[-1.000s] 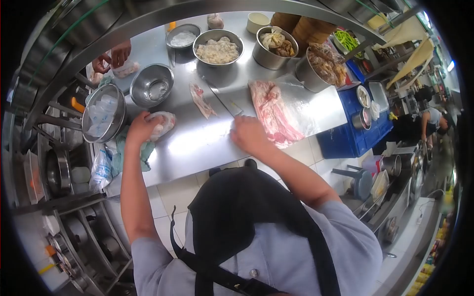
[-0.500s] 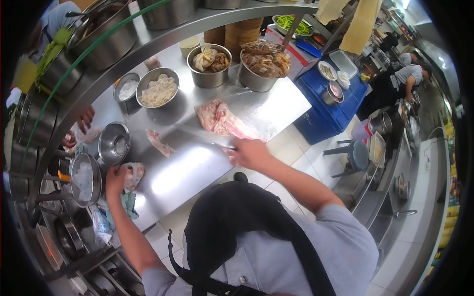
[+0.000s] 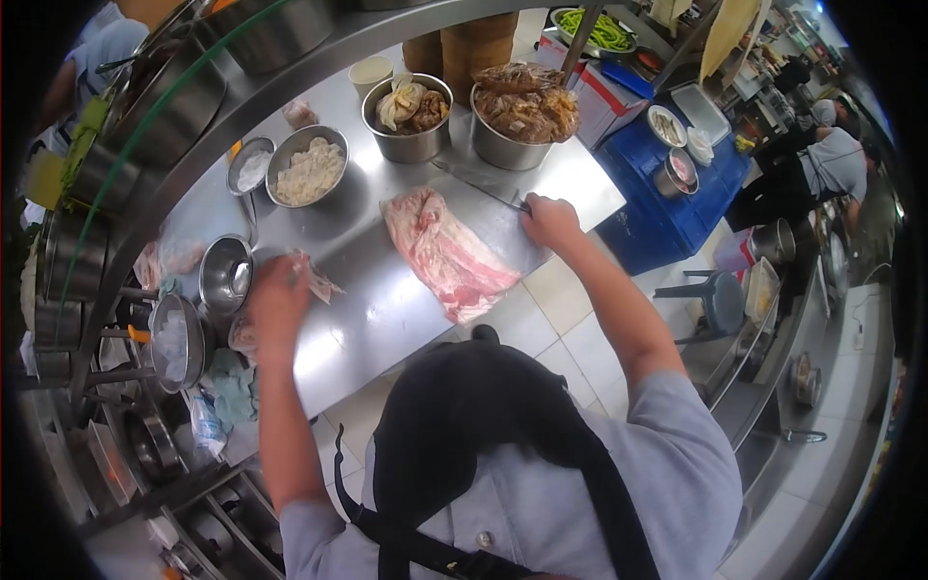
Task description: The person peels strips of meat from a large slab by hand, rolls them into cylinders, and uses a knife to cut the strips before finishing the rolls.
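Observation:
A large slab of raw pale-pink meat [image 3: 440,246] lies across the metal table, its near end at the front edge. To its right, my right hand [image 3: 551,221] is closed around the handle of a knife [image 3: 491,187], whose blade rests low over the tabletop, pointing toward the steel pots. On the left side, my left hand [image 3: 278,288] is at a small strip of raw meat [image 3: 317,278]; motion smears its fingers. Just below that hand, a bagged lump of meat [image 3: 244,334] is partly covered by my wrist.
Steel bowls of pale chunks [image 3: 311,174] and white stuff [image 3: 253,169] stand behind. Two filled pots [image 3: 414,145] line the back. A steel bowl [image 3: 225,275] and a bowl of ice-like pieces [image 3: 174,338] sit left. A blue cooler [image 3: 638,203] stands right; a co-worker [image 3: 836,164] bends beyond.
My right hand has moved the knife right and back, off the meat slab. My left hand has left the bagged meat and moved up and right to the small strip. The co-worker's hands at left have gone.

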Demonstrator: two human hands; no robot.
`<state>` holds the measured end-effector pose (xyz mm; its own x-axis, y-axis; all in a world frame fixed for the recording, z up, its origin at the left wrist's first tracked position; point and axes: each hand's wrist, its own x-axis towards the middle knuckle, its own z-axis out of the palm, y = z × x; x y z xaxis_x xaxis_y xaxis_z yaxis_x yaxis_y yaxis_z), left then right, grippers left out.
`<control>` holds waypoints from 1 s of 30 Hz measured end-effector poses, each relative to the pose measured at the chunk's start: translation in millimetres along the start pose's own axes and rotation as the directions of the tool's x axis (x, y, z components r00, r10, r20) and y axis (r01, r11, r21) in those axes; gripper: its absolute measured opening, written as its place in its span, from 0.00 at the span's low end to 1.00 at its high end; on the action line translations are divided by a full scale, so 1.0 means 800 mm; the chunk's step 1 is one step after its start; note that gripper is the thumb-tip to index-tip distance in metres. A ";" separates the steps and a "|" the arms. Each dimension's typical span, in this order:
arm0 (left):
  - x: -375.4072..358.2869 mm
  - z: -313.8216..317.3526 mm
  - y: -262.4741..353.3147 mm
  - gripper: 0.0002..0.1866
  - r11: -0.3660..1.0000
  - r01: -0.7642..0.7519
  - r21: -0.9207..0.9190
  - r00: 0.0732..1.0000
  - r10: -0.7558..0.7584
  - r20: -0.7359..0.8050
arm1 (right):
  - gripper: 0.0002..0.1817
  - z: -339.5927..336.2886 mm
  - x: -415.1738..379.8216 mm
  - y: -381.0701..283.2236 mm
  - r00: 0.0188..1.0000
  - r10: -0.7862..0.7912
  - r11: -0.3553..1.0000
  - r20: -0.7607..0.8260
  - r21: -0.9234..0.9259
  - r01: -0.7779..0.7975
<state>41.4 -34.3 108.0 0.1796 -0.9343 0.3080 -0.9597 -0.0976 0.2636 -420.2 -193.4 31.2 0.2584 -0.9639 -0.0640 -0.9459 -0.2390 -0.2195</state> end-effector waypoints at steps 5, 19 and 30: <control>0.032 0.092 0.140 0.10 0.955 -0.222 -0.196 0.934 0.266 0.239 | 0.12 0.009 -0.015 -0.029 0.981 -0.107 0.992 -0.164 0.049 0.116; 0.065 0.161 0.179 0.11 0.916 -0.318 -0.246 0.917 0.363 0.165 | 0.12 0.042 -0.051 -0.123 0.977 -0.164 0.866 -0.138 0.453 0.209; 0.084 0.180 0.192 0.09 0.769 -0.541 -0.340 0.697 0.636 0.331 | 0.17 0.030 -0.050 -0.130 0.999 -0.049 0.870 0.014 0.491 0.036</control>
<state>-125.1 -161.9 37.6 -0.5567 -0.8268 0.0800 -0.7621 0.5467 0.3468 -327.6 -126.9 33.4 0.3071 -0.9493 -0.0665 -0.7173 -0.1850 -0.6717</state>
